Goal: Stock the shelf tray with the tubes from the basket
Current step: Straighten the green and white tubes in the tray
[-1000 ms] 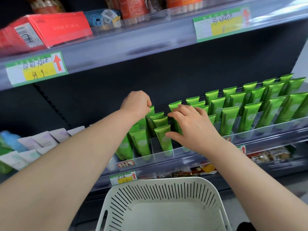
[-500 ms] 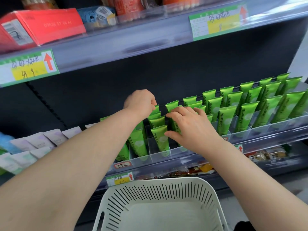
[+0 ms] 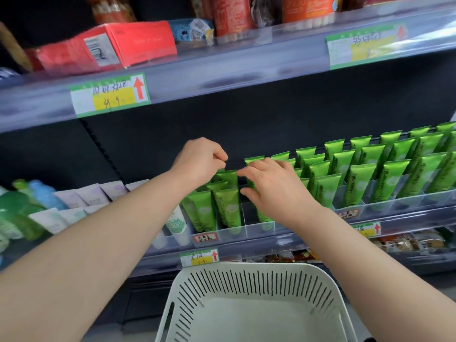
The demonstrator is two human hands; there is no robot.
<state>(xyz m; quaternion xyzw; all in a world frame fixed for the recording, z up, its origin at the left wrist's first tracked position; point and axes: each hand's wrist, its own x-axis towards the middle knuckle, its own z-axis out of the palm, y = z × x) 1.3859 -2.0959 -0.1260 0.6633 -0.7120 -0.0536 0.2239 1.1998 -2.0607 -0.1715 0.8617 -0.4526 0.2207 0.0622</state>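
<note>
left hand (image 3: 199, 160) fisted just above green tubes (image 3: 228, 211) in shelf tray (image 3: 259, 229); right hand (image 3: 276, 188) fingers spread, resting on tube tops. basket (image 3: 246, 269) below.

Left forearm (image 3: 98, 230) stretched in from 7 o'clock, right forearm (image 3: 370, 255) from 5 o'clock, left grip (image 3: 197, 160) knuckles up, fingers curled, thumb tip on forefinger, right grip (image 3: 276, 191) just at its 4 o'clock, palm down, fingers spread and lightly bent
</note>
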